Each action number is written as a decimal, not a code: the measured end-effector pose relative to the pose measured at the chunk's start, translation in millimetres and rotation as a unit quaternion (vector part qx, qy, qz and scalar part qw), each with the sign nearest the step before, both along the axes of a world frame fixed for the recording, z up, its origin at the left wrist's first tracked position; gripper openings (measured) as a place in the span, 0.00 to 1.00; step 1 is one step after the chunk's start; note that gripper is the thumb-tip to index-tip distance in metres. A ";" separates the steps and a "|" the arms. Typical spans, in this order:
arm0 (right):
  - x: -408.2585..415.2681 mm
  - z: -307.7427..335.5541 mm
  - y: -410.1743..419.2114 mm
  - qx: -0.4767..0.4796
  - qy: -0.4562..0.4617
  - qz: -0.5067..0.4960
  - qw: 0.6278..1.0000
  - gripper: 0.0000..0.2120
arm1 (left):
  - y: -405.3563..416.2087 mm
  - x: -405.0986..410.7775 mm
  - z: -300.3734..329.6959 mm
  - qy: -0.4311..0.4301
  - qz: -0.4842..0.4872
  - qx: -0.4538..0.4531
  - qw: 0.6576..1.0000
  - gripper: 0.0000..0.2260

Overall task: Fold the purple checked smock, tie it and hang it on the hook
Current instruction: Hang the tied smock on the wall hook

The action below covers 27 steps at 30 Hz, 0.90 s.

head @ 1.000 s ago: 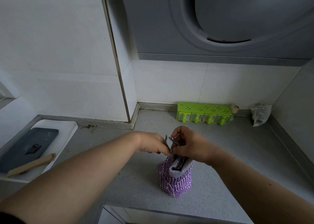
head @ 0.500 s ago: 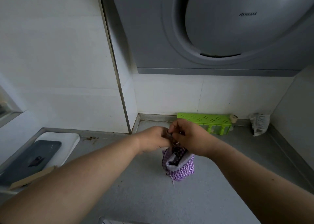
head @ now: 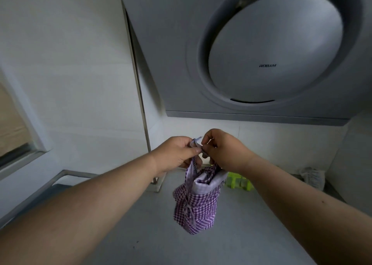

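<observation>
Smock [head: 196, 204]: folded, tied, now lifted off my table [head: 251, 234].
Left hand [head: 177, 154]: pinching strap loop [head: 195, 142].
Right hand [head: 223, 150]: pinching it too.
Meaning: I judge hanging comes next; no hook visible.

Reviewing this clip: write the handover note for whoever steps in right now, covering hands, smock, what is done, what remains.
Left hand: pinches the smock's strap loop at the top.
Right hand: grips the strap beside it, fingers curled.
Purple checked smock: folded into a compact bundle, tied with a string round its middle, hanging from the straps above the grey counter.
Done: folding and tying.
Left: hang it by the loop. No hook is in view; find it first.
</observation>
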State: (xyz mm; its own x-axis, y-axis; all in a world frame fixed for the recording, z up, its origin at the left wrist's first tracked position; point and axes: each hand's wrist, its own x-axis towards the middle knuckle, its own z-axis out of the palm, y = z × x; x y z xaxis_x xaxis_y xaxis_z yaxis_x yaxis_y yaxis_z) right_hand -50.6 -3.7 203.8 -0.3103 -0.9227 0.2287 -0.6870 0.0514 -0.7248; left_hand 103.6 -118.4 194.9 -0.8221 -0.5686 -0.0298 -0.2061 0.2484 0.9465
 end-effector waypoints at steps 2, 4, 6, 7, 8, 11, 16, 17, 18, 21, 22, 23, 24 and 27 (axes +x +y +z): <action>-3.6 9.8 -0.7 -0.009 -0.047 0.008 0.999 0.03 | 5.9 -4.0 14.4 -0.004 0.014 -0.020 1.000 0.06; -6.8 21.3 3.2 -0.002 -0.111 0.049 0.993 0.07 | 11.1 -8.4 28.3 -0.006 0.033 -0.031 0.999 0.07; -10.1 31.4 8.4 0.022 -0.101 0.087 0.991 0.16 | 14.5 -11.0 40.7 -0.007 0.048 -0.044 0.998 0.07; -12.0 37.3 11.2 0.028 -0.062 0.088 0.994 0.18 | 16.8 -12.3 47.9 -0.008 0.054 -0.056 0.997 0.07; -13.9 43.1 11.6 0.023 -0.017 0.073 0.997 0.17 | 19.1 -13.2 55.6 -0.013 0.059 -0.070 0.996 0.08; -18.3 56.9 5.0 -0.020 0.025 0.039 0.999 0.08 | 24.3 -12.6 76.0 -0.030 0.070 -0.103 0.992 0.09; -21.6 87.0 -7.4 -0.040 0.012 0.050 0.998 0.11 | 27.0 -5.2 111.4 -0.013 0.094 -0.134 0.986 0.08; -19.7 93.2 -10.2 -0.044 0.004 0.056 0.997 0.11 | 24.6 -3.5 117.5 -0.008 0.102 -0.142 0.985 0.08; -17.2 99.5 -13.8 -0.049 -0.002 0.062 0.997 0.11 | 21.9 -1.2 124.0 -0.005 0.109 -0.148 0.983 0.08; -4.3 120.5 -26.3 -0.067 -0.002 0.080 0.995 0.10 | 10.1 9.6 143.6 0.006 0.128 -0.155 0.980 0.07; 0.3 126.4 -32.3 -0.073 0.003 0.083 0.994 0.09 | 5.9 14.0 150.0 0.013 0.132 -0.155 0.979 0.07; 4.9 132.9 -38.4 -0.079 0.008 0.085 0.993 0.09 | 1.1 18.2 156.7 0.022 0.135 -0.154 0.979 0.07; 9.3 139.1 -44.6 -0.085 0.013 0.084 0.993 0.09 | -2.5 22.5 163.1 0.029 0.138 -0.155 0.978 0.06; 29.7 161.6 -71.1 -0.101 0.030 0.089 0.990 0.11 | -25.4 40.7 183.4 0.047 0.152 -0.181 0.971 0.07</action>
